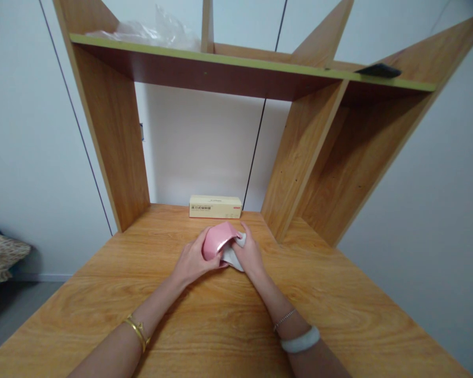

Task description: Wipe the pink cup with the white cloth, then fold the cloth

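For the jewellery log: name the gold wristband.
The thin gold bangle on the left wrist; the right wrist wears a thick white bangle and a fine silvery chain.

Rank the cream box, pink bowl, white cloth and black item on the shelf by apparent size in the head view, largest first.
1-2. cream box and pink bowl: too alike to rank; the box lies farther off.
3. black item.
4. white cloth, partly hidden by the right hand.
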Demonstrator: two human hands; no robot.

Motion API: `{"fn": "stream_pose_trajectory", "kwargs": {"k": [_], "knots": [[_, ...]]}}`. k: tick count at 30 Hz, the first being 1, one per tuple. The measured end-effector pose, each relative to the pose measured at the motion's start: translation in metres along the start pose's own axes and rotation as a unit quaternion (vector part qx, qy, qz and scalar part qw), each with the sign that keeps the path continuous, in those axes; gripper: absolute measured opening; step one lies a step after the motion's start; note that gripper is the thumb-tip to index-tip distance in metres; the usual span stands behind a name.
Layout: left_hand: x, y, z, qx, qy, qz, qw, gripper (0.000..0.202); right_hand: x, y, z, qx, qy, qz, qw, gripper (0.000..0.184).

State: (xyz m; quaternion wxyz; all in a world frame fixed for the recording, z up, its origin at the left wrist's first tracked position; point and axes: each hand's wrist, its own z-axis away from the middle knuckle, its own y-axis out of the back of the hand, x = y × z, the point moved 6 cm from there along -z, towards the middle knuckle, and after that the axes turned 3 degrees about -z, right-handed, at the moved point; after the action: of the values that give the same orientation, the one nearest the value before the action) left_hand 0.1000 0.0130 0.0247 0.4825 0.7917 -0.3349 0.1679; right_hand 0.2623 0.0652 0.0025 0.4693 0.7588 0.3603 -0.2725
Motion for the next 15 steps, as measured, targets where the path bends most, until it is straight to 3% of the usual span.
{"fn": "stream_pose_trajectory", "kwargs": {"k": [3, 6, 10, 15], "knots": [[-0.003, 0.0, -0.002, 0.006, 0.003, 0.032, 0.999, 0.064, 0.002, -0.004, 0.001, 0.011, -0.003, -0.081, 0.997, 0.056], [-0.004, -0.002, -0.003, 0.026, -0.003, 0.101, 0.995, 0.078, 0.002, -0.008, 0.002, 0.024, -0.014, -0.165, 0.986, 0.046], [-0.001, -0.011, 0.0, -0.003, -0.004, 0.181, 0.984, 0.083, -0.002, -0.016, 0.004, -0.015, -0.024, -0.264, 0.964, 0.032], [-0.006, -0.014, 0.001, -0.011, 0.035, 0.199, 0.979, 0.068, -0.004, -0.02, 0.004, -0.029, -0.031, -0.221, 0.974, 0.033]]}}
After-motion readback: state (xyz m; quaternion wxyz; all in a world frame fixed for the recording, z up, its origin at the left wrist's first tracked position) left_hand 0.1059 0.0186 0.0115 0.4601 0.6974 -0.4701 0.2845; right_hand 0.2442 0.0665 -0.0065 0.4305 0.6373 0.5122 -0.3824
